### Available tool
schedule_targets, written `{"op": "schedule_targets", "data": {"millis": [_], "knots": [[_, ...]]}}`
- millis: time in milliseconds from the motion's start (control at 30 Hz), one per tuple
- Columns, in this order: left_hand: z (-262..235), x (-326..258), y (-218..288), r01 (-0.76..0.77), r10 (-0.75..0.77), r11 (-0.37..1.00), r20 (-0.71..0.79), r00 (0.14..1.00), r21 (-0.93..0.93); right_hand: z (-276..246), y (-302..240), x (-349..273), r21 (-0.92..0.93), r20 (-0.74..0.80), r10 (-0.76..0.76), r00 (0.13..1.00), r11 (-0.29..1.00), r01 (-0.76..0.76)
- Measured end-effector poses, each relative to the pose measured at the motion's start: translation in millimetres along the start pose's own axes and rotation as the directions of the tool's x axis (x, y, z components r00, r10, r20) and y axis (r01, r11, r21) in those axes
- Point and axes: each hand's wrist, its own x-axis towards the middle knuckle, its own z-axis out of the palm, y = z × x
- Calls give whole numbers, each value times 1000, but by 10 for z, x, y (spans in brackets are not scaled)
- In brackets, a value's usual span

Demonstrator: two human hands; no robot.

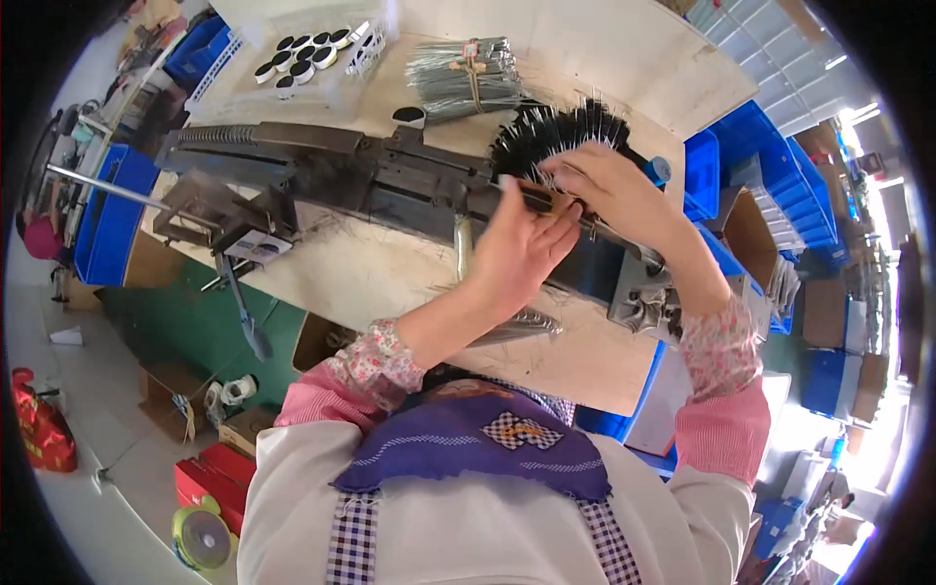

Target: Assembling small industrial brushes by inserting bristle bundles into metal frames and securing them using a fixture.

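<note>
A long dark metal bench fixture (409,185) with a coil spring at its left end lies across the table. Around its right part are both of my hands. My left hand (517,244) has its thumb raised and apart from its outstretched fingers, beside a small brownish block (561,203). From the right, my right hand (614,190) reaches over that block, fingers bent and pressed together; whatever is in them is hidden. Just behind it sits a heap of black bristle brushes with thin wire stems (556,132). A metal lever with a pale wrapped grip (462,244) stands left of my left hand.
Behind the fixture lies a tied bundle of thin metal wires (468,78). A clear plastic tray (234,97) of black-topped white round pieces is at the far left. Metal blocks (648,307) sit by the right table edge. Blue bins (770,175) stand at right, a blue bin (115,214) at left.
</note>
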Motion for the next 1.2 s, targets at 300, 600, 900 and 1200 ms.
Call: {"op": "schedule_targets", "data": {"millis": [300, 600, 900, 1200], "knots": [[-66, -169, 302, 39, -30, 984, 51, 998, -173, 382, -692, -220, -230, -174, -115, 978, 970, 74], [-144, -256, 246, -42, 60, 982, 91, 994, -184, 321, -516, -30, -254, -408, -113, 906, 967, 6], [-63, -269, 250, -120, 121, 992, 29, 992, -36, 252, -366, 32, -72, -306, 20, 952, 996, -44], [-5, -256, 295, -79, 78, 996, 19, 997, 30, 223, -316, -78, -221, -348, -101, 932, 975, 23]]}}
